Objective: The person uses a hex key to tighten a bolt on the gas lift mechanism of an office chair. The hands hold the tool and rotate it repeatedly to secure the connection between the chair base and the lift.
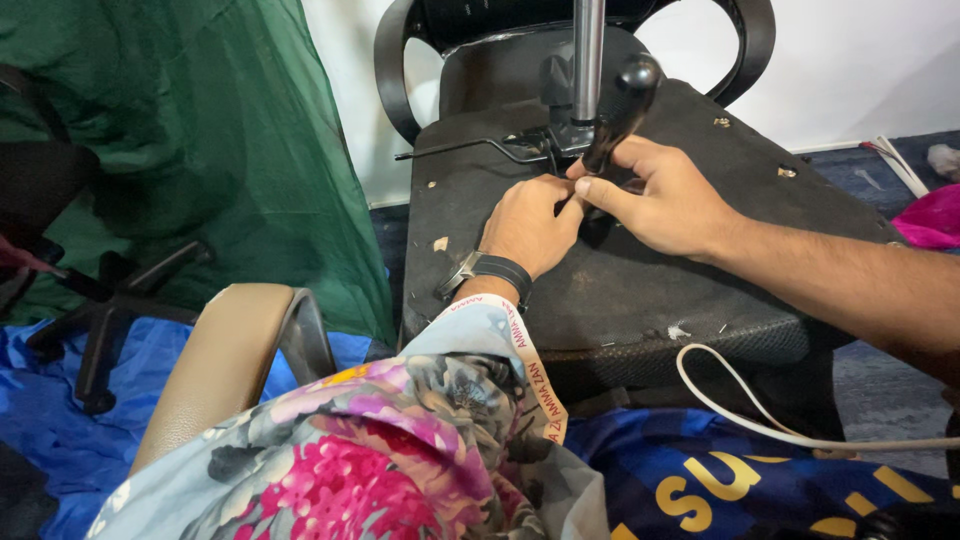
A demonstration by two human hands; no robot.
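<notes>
A black office chair seat (620, 300) lies with its underside up in front of me. A shiny metal column (588, 60) rises from the mechanism at its middle. My right hand (665, 200) is closed around the lower end of a black handle (625, 95) that leans against the column. My left hand (530, 220), with a dark watch on the wrist and a floral sleeve, rests curled on the seat beside the mechanism, its fingertips touching the right thumb. Whatever is between those fingers is hidden. A thin bent metal lever (460, 148) sticks out to the left.
Green fabric (200, 150) hangs at the left over a black wheeled chair base (110, 300). A tan armrest (220, 360) stands near my left elbow. Blue cloth (60, 420) covers the floor. A white cable (740, 400) loops at the lower right, and a pink bag (930, 215) lies at the right edge.
</notes>
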